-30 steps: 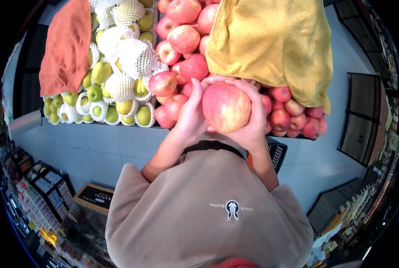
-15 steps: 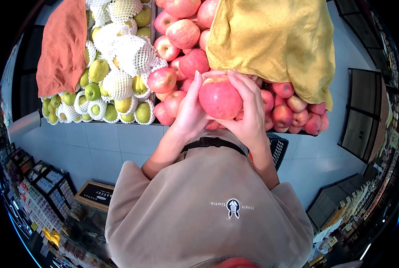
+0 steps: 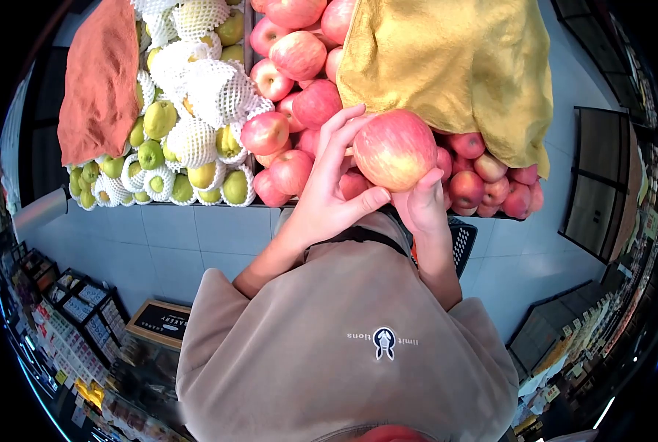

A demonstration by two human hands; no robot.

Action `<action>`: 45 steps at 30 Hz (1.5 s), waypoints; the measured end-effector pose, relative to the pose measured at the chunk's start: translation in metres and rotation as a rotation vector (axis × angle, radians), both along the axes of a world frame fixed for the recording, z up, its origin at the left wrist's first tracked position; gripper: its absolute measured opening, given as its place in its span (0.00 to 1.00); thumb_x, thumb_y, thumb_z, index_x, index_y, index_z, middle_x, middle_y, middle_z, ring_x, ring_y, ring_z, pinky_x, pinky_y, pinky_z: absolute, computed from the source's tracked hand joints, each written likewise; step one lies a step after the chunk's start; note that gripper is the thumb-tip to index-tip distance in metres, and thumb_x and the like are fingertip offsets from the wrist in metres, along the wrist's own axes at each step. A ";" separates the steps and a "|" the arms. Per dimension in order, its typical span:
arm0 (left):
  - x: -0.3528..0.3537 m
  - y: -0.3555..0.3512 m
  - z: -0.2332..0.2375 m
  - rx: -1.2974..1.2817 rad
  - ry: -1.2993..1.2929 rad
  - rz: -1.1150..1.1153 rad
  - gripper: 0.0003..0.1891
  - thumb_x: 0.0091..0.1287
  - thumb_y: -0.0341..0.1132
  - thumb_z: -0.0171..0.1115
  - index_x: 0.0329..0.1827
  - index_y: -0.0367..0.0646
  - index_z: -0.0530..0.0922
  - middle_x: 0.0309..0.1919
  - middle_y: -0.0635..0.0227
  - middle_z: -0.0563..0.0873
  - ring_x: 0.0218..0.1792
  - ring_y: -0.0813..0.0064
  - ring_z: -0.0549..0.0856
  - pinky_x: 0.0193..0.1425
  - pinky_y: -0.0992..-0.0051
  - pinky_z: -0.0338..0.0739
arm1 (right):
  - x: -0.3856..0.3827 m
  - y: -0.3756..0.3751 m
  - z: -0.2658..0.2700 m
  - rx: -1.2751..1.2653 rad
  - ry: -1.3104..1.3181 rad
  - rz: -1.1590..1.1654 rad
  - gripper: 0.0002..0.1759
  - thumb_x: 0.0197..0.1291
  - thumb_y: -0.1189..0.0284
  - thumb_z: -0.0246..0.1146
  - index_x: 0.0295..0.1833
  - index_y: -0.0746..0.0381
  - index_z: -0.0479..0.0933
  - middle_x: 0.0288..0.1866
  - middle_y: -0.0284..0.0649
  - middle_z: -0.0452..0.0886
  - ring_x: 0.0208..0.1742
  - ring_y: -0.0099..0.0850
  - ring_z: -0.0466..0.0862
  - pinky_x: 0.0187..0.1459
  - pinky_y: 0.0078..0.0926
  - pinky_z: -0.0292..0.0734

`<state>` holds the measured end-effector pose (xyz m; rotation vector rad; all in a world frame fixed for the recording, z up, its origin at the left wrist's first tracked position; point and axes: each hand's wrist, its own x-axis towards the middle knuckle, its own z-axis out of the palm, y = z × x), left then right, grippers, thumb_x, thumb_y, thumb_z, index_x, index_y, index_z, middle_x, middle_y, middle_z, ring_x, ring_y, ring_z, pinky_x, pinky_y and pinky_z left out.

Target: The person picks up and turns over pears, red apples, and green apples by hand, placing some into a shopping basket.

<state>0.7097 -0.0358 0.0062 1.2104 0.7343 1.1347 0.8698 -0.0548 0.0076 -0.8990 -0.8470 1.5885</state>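
Observation:
A large red apple point(image 3: 395, 149) with yellowish streaks is held up between my two hands, in front of the fruit display. My left hand point(image 3: 335, 180) is curled at the apple's left side, its fingers reaching up along it and its thumb near the lower edge. From below and the right, my right hand point(image 3: 423, 206) supports the apple, thumb against its lower right. The apple hides most of the right fingers. Behind my hands lies a heap of red apples point(image 3: 298, 55).
Left of the apples are green pears in white foam nets point(image 3: 196, 144). An orange cloth point(image 3: 99, 81) covers the display's left part, a yellow cloth point(image 3: 447, 62) the right. A dark basket point(image 3: 463, 243) shows beside my waist. A bakery sign point(image 3: 159, 322) stands behind at left.
The apple has been turned in my hands and moved slightly to the right and up. My right hand has shifted from its right side to below it; my left fingers have bent more.

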 end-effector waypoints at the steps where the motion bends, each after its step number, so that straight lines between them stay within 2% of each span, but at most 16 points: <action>1: 0.001 0.001 0.000 0.086 0.066 0.018 0.47 0.58 0.46 0.77 0.75 0.39 0.59 0.74 0.53 0.59 0.75 0.57 0.63 0.75 0.60 0.65 | 0.001 -0.001 0.001 0.004 0.006 0.003 0.55 0.57 0.32 0.58 0.73 0.68 0.60 0.70 0.44 0.70 0.70 0.34 0.72 0.69 0.36 0.68; 3: 0.003 -0.001 -0.006 0.082 0.083 0.036 0.53 0.49 0.43 0.84 0.74 0.40 0.58 0.70 0.54 0.65 0.73 0.59 0.66 0.73 0.62 0.67 | 0.001 -0.004 0.004 0.049 -0.196 0.065 0.50 0.64 0.37 0.59 0.72 0.71 0.62 0.68 0.46 0.71 0.69 0.34 0.72 0.69 0.34 0.66; 6: -0.004 -0.007 -0.010 -0.104 0.000 0.067 0.53 0.47 0.41 0.85 0.73 0.40 0.59 0.69 0.55 0.68 0.71 0.60 0.70 0.73 0.62 0.67 | -0.004 -0.004 0.002 0.067 -0.346 0.046 0.44 0.70 0.45 0.56 0.73 0.72 0.60 0.69 0.47 0.70 0.71 0.36 0.69 0.71 0.34 0.63; 7: -0.007 -0.005 -0.009 -0.070 0.018 0.134 0.50 0.46 0.38 0.86 0.70 0.39 0.62 0.67 0.57 0.71 0.68 0.62 0.73 0.73 0.62 0.68 | -0.008 -0.002 0.003 0.104 -0.330 0.048 0.40 0.74 0.51 0.55 0.76 0.72 0.57 0.72 0.51 0.67 0.75 0.38 0.65 0.74 0.35 0.59; 8: -0.012 -0.001 -0.007 -0.063 0.024 0.134 0.50 0.46 0.38 0.86 0.70 0.39 0.62 0.67 0.57 0.71 0.68 0.62 0.73 0.73 0.62 0.68 | -0.010 0.001 0.006 0.111 -0.323 0.046 0.40 0.74 0.51 0.55 0.76 0.72 0.57 0.72 0.51 0.67 0.75 0.38 0.65 0.74 0.35 0.59; 10: -0.028 0.013 -0.004 0.201 0.244 0.335 0.48 0.44 0.36 0.86 0.68 0.38 0.65 0.66 0.56 0.71 0.68 0.62 0.73 0.72 0.62 0.68 | -0.013 0.007 0.010 0.300 -0.495 0.113 0.40 0.73 0.55 0.57 0.78 0.70 0.54 0.77 0.53 0.62 0.79 0.39 0.61 0.76 0.35 0.55; 12: -0.045 0.029 0.000 0.248 0.350 0.538 0.43 0.42 0.33 0.86 0.63 0.37 0.70 0.64 0.55 0.74 0.66 0.61 0.75 0.70 0.63 0.70 | -0.012 0.005 0.010 0.305 -0.515 0.127 0.39 0.72 0.60 0.59 0.78 0.70 0.54 0.79 0.53 0.59 0.81 0.39 0.58 0.77 0.35 0.53; 15: -0.076 0.048 0.007 0.292 0.541 0.608 0.39 0.44 0.31 0.83 0.62 0.40 0.72 0.62 0.55 0.75 0.63 0.57 0.76 0.68 0.62 0.71 | -0.012 0.005 0.010 0.296 -0.513 0.123 0.34 0.72 0.64 0.60 0.76 0.70 0.60 0.77 0.52 0.65 0.79 0.39 0.63 0.76 0.35 0.56; 17: -0.086 0.053 0.008 0.431 0.985 0.617 0.38 0.44 0.29 0.79 0.63 0.44 0.73 0.62 0.57 0.75 0.61 0.54 0.75 0.67 0.59 0.70 | -0.009 0.005 0.011 0.251 -0.553 0.147 0.28 0.71 0.66 0.60 0.71 0.70 0.68 0.72 0.50 0.72 0.74 0.37 0.70 0.74 0.34 0.61; 22: -0.081 0.054 -0.003 0.368 1.074 0.577 0.40 0.47 0.27 0.77 0.68 0.47 0.73 0.64 0.60 0.75 0.63 0.54 0.72 0.67 0.60 0.70 | -0.005 0.002 0.014 0.164 -0.539 0.165 0.24 0.73 0.64 0.59 0.67 0.69 0.73 0.68 0.46 0.76 0.69 0.34 0.74 0.71 0.31 0.65; 29: -0.081 0.054 0.001 0.353 1.143 0.534 0.41 0.50 0.30 0.77 0.70 0.46 0.70 0.65 0.57 0.74 0.64 0.52 0.71 0.69 0.57 0.68 | -0.004 -0.005 0.006 0.079 -0.486 0.156 0.22 0.72 0.68 0.60 0.66 0.68 0.74 0.62 0.42 0.81 0.62 0.31 0.80 0.65 0.29 0.72; 34: -0.080 0.069 0.008 0.498 1.146 0.532 0.39 0.55 0.35 0.75 0.71 0.41 0.68 0.65 0.54 0.72 0.64 0.50 0.70 0.70 0.56 0.66 | -0.003 -0.009 0.002 0.057 -0.463 0.137 0.20 0.70 0.72 0.61 0.65 0.68 0.74 0.60 0.42 0.82 0.59 0.29 0.81 0.62 0.28 0.75; 38: -0.068 0.104 0.002 0.586 1.238 0.526 0.31 0.60 0.43 0.72 0.63 0.40 0.72 0.55 0.55 0.79 0.57 0.54 0.77 0.63 0.57 0.69 | -0.002 -0.013 0.002 -0.002 -0.442 0.152 0.20 0.71 0.72 0.60 0.65 0.68 0.74 0.61 0.41 0.82 0.58 0.27 0.81 0.61 0.26 0.74; 39: -0.063 0.112 -0.002 0.643 1.269 0.577 0.29 0.60 0.50 0.72 0.56 0.39 0.74 0.46 0.56 0.83 0.50 0.54 0.81 0.56 0.57 0.71 | -0.002 -0.015 0.003 0.001 -0.441 0.145 0.20 0.71 0.72 0.60 0.65 0.68 0.74 0.61 0.41 0.82 0.58 0.27 0.81 0.61 0.26 0.74; 42: -0.055 0.118 0.002 0.566 1.443 0.486 0.32 0.57 0.54 0.72 0.52 0.37 0.73 0.41 0.56 0.84 0.45 0.53 0.83 0.53 0.57 0.73 | 0.001 -0.019 0.005 -0.034 -0.454 0.136 0.20 0.71 0.72 0.61 0.65 0.68 0.74 0.60 0.41 0.82 0.57 0.26 0.81 0.60 0.25 0.75; 45: -0.055 0.128 0.002 0.537 1.412 0.428 0.37 0.55 0.58 0.73 0.52 0.35 0.70 0.41 0.52 0.85 0.43 0.49 0.84 0.50 0.54 0.74 | 0.004 -0.023 -0.003 0.020 -0.444 0.069 0.20 0.71 0.72 0.61 0.64 0.68 0.74 0.59 0.42 0.82 0.56 0.26 0.81 0.59 0.25 0.75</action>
